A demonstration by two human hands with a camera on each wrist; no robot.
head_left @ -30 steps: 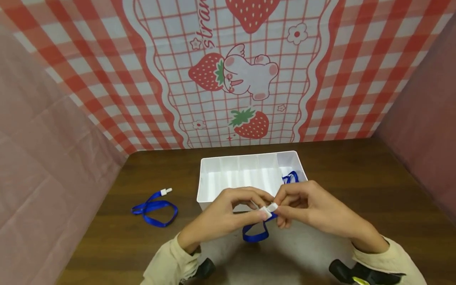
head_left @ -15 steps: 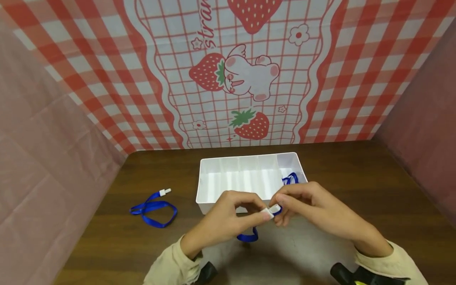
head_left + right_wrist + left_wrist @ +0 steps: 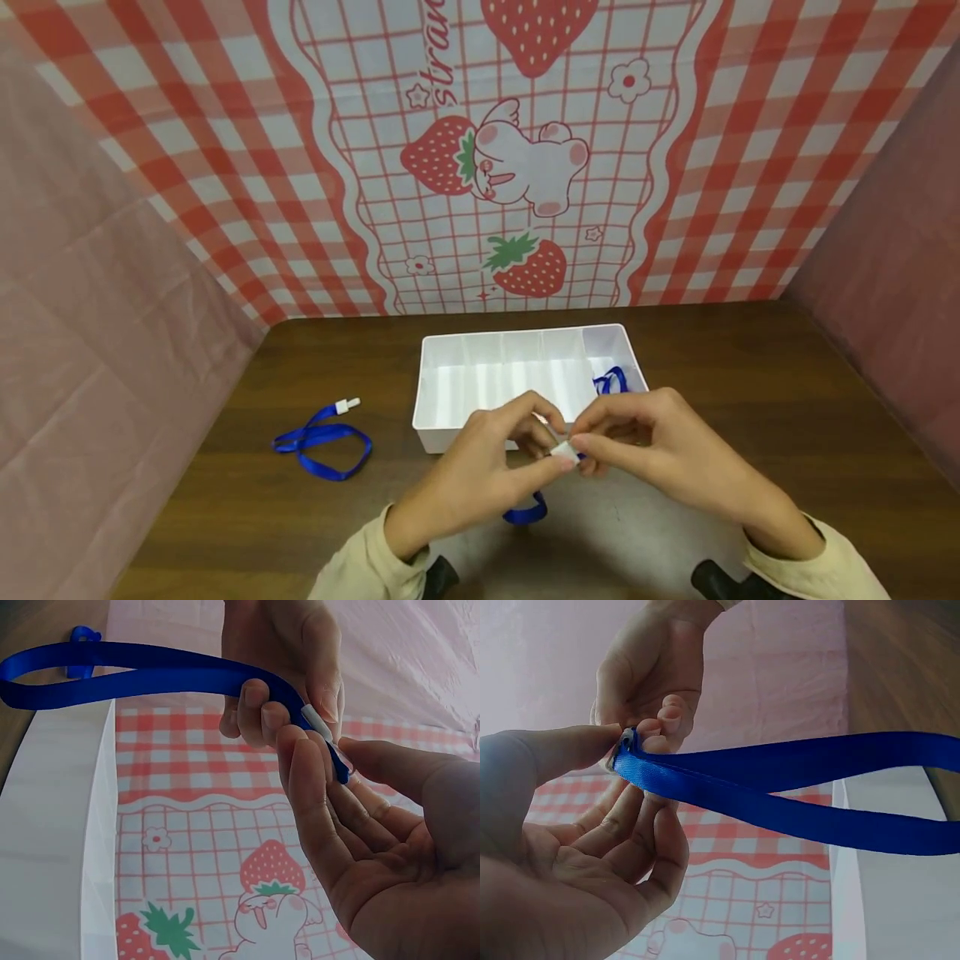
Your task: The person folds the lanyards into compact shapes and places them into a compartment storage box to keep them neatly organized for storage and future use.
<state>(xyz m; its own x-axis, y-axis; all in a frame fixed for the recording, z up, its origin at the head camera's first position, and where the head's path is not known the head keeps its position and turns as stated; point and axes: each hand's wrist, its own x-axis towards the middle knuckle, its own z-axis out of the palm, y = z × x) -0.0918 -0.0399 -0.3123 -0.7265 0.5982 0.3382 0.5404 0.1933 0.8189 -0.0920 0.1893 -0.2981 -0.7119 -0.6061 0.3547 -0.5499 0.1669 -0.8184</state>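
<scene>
Both hands meet in front of the white box, at the white plastic clip (image 3: 565, 452) of a blue lanyard (image 3: 802, 761). My left hand (image 3: 483, 467) pinches the clip between thumb and fingers. With thumb and forefinger, my right hand (image 3: 667, 450) pinches the other side of the clip and the strap end beside it. In both wrist views the lanyard's doubled strap runs out from the fingertips in a long loop. The fingers hide part of the clip, so whether its flap is closed is not visible.
Beyond the hands stands a white divided box (image 3: 438, 439), a blue strap (image 3: 619, 375) lying in its right compartment. Another blue lanyard (image 3: 330, 475) with a white clip (image 3: 343, 407) lies looped on the brown table (image 3: 247, 508) to the left. A strawberry-print cloth (image 3: 532, 187) hangs behind.
A second ago the clip's white flap showed between the hands. Now the right fingers have come over it, against the left fingertips. The hanging strap loop has swung slightly.
</scene>
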